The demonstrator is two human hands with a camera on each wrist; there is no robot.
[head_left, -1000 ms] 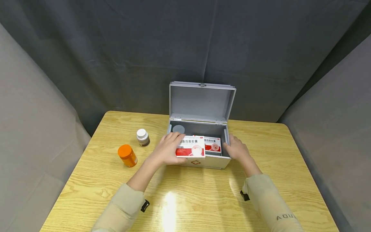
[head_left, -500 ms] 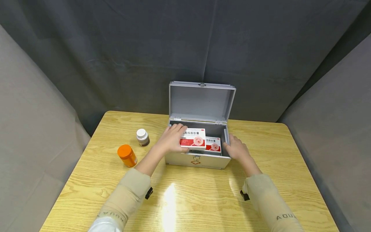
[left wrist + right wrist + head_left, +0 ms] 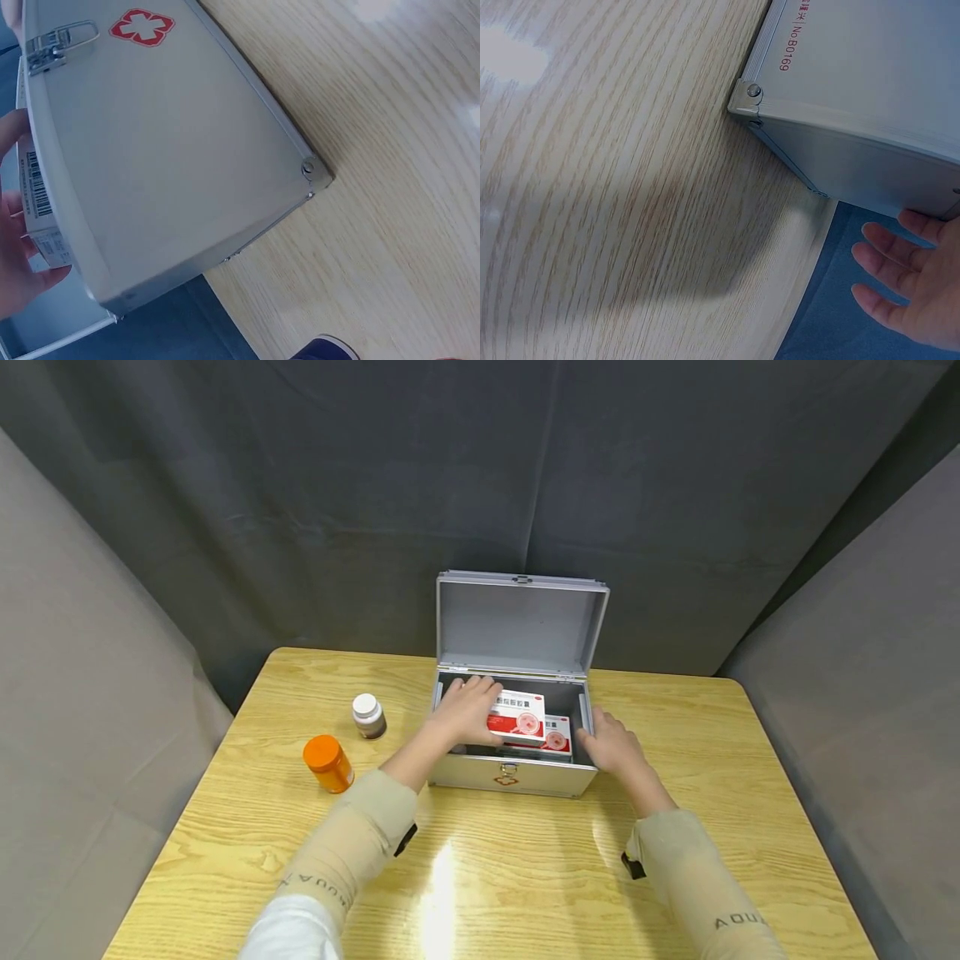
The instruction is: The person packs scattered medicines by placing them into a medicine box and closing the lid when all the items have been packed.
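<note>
My left hand [image 3: 467, 714] grips a white-and-red medicine box [image 3: 519, 717] by its left end, over the opening of a silver first-aid case [image 3: 461, 770]. Part of that box's barcode side shows beyond the case rim in the left wrist view, with fingers on it. A second, similar medicine box [image 3: 558, 737] lies inside the case, partly covered by the held one. At the case's right wall my right hand [image 3: 617, 747] holds the rim, thumb over the edge. In the right wrist view its fingers [image 3: 889, 259] are spread along the outside; the thumb is hidden.
The case's lid [image 3: 521, 622] stands raised at the back. Left of the case, a white-capped bottle [image 3: 369, 717] and an orange jar [image 3: 328, 763] stand on the wooden table [image 3: 510, 877]. A dark curtain [image 3: 360, 527] hangs behind.
My left hand has carried the medicine box back from the case's front, then rightward over the opening, covering more of the second box. My right hand has stayed in place.
</note>
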